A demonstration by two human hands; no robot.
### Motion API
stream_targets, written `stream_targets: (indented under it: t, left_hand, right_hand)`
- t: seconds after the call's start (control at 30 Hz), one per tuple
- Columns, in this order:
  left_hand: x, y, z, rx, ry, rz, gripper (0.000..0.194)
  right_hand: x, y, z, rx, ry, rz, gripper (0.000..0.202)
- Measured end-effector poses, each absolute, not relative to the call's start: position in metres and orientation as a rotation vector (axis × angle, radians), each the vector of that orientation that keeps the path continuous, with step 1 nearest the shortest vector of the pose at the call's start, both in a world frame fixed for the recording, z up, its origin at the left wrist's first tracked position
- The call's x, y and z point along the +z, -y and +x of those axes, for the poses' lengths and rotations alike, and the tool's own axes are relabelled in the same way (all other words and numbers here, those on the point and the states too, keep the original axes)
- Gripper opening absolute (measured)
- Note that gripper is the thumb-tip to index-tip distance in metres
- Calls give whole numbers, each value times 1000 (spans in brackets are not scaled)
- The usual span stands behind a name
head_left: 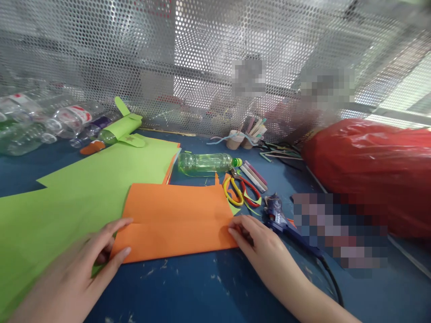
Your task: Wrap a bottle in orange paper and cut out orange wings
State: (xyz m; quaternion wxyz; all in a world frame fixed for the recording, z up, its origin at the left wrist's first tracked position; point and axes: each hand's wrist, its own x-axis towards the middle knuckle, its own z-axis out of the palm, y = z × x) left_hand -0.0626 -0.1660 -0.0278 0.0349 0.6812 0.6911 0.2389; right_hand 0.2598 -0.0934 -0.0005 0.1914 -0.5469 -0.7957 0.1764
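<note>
Orange paper is lying between the left hand and right hand, whose fingers are pinching its side edges, apparently steadying it; beyond the paper, a green bottle is resting.

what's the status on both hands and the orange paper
Left hand: gripping left edge of orange paper. Right hand: on its right edge. Paper: one crease across. Near its top right corner: scissors.

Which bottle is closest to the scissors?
The see-through green bottle lying just behind the orange paper. Its green cap is right by the scissors; the other bottles are far over on the left.
</note>
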Motion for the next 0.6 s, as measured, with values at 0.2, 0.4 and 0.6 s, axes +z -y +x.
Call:
stream_targets:
  t: [0.2,0.4,0.6]
  left_hand:
    - [-34,166,-59,753,-2161,2209,40]
    - [-34,166,-64,736,-2114,2227,41]
    - [-33,165,-60,731,-2156,2216,41]
  right_hand:
    - [0,92,258,498,2232,-1546,11]
    - [-1,92,260,476,2227,-1577,10]
    - [-2,92,260,417,2250,-1562,10]
